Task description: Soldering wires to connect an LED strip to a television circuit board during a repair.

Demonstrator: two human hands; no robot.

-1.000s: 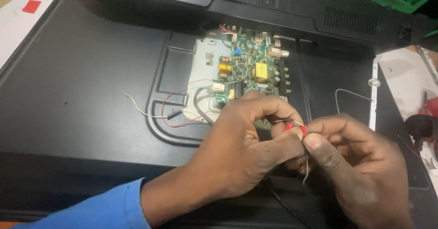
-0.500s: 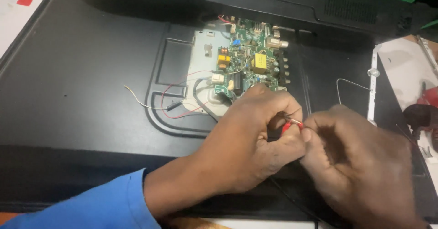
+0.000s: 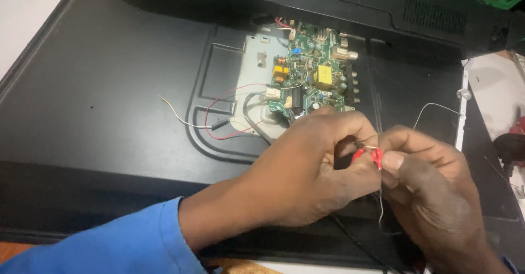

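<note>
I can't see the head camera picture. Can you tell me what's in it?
Two hands meet over the back of a black television: the left hand and right hand pinch small red wire ends together. Just above them sits a green circuit board in the television's opened back, with thin red and white wires trailing left.
</note>
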